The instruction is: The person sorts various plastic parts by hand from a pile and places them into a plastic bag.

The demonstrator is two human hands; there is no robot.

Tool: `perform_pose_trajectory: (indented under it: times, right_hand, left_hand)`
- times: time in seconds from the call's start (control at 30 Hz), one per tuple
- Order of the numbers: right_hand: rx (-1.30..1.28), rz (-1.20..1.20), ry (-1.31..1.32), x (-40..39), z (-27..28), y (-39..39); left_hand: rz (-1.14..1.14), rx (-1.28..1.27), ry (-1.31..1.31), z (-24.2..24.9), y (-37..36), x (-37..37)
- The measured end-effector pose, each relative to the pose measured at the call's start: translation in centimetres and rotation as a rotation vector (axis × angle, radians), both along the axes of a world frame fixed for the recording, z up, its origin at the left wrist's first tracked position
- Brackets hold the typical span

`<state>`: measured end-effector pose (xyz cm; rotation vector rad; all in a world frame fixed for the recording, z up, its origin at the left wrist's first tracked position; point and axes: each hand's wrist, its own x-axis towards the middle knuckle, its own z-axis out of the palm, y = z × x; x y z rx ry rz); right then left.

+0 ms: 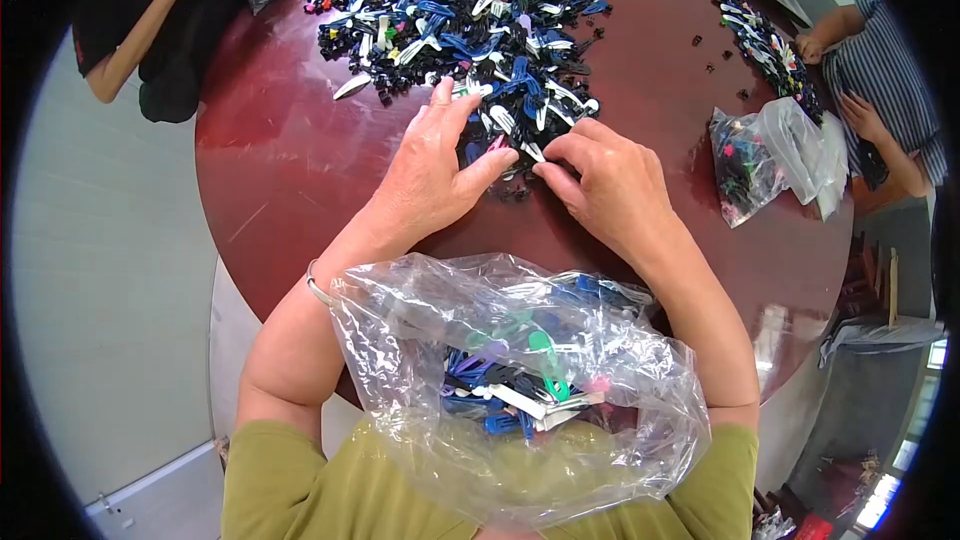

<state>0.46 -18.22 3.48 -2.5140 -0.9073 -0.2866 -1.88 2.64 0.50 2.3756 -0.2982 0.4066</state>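
A round dark red table (265, 165) bears a heap of hair clips (475, 25) running from its far edge towards the middle. At the near edge, a clear plastic bag (395, 345) holds more clips (505, 390). The left hand (432, 160) touches the heap, thumb and forefinger apart; the right hand (615, 180) pinches a white clip (535, 152).

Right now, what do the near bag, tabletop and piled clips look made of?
Near bag: clear plastic film, glossy; see-through, crinkled, with sharp glints.
Tabletop: reddish-brown, polished; lacquered wood or laminate perhaps, judging by soft reflections.
Piled clips: smooth, opaque, evenly coloured; plastic or coated metal, can't tell.
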Motion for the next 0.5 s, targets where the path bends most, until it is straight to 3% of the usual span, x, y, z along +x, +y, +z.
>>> perform_pose_trajectory:
  times: [0.13, 0.33, 0.5]
  right_hand:
    - [0.087, -0.007, 0.058, 0.3, 0.2, -0.3]
    - [0.161, -0.045, 0.352, 0.4, 1.2, -0.6]
    - [0.036, -0.054, 0.104, -0.2, 0.0, 0.4]
  left_hand:
    - [-0.007, 0.016, -0.025, 0.3, 0.2, 0.0]
    - [-0.018, 0.006, -0.055, 0.6, 0.3, 0.2]
    - [-0.042, 0.0, -0.061, 0.5, 0.3, 0.2]
